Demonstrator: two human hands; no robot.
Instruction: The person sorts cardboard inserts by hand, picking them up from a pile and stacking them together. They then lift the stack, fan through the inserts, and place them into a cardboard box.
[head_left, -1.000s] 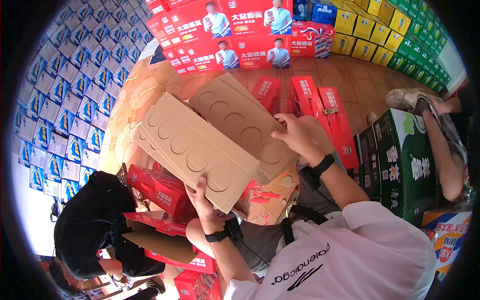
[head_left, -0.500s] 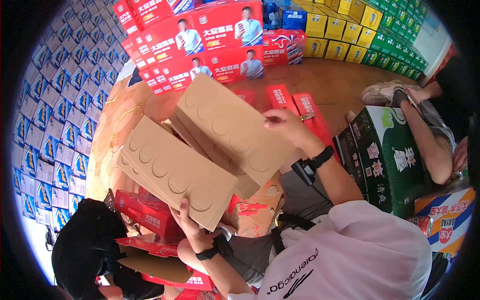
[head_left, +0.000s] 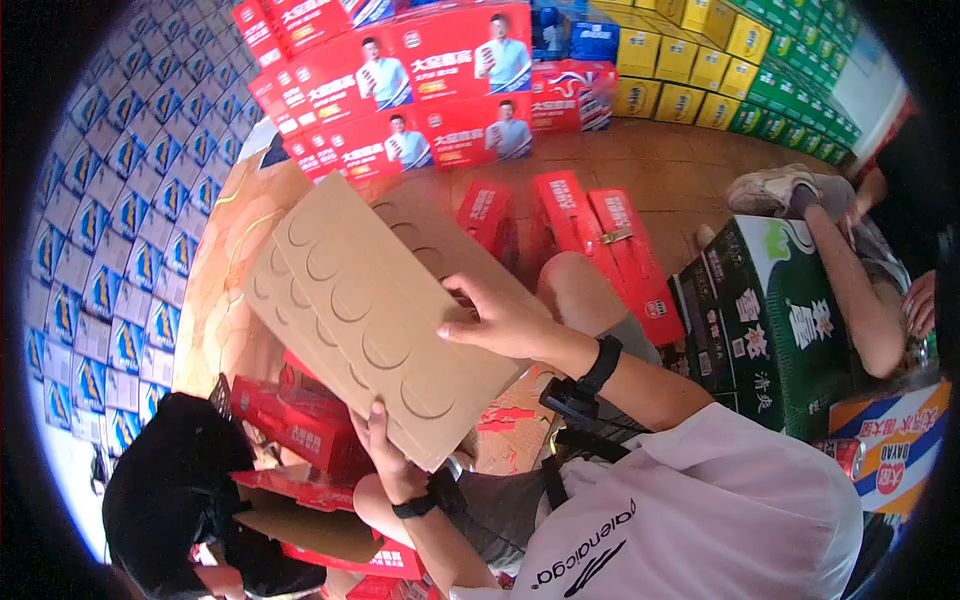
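Flat brown cardboard sheets (head_left: 400, 345) with rows of curved cut lines are stacked and tilted over my lap. My left hand (head_left: 392, 465) is shut on their lower corner, thumb on top and fingers underneath. At their right side, my right hand (head_left: 505, 318) closes on the cardboard, its thumb on the upper face. Another brown panel (head_left: 470, 245) shows behind the top sheet, partly covered by it. Below my left hand lies an opened red carton (head_left: 300, 490) with its brown inside showing.
Red drink cartons (head_left: 340, 90) are stacked ahead, beside yellow boxes (head_left: 680, 60) and green ones (head_left: 800, 80). Blue-and-white packs (head_left: 100, 260) line the left. Red cartons (head_left: 620, 240) lie on the floor. A dark green carton (head_left: 770, 300) stands right. Another person's leg (head_left: 850, 260) is near it.
My right hand has moved left and down, bringing its cardboard panel over toward the one in my left hand. The sheets now overlap closely. My left hand has barely moved.
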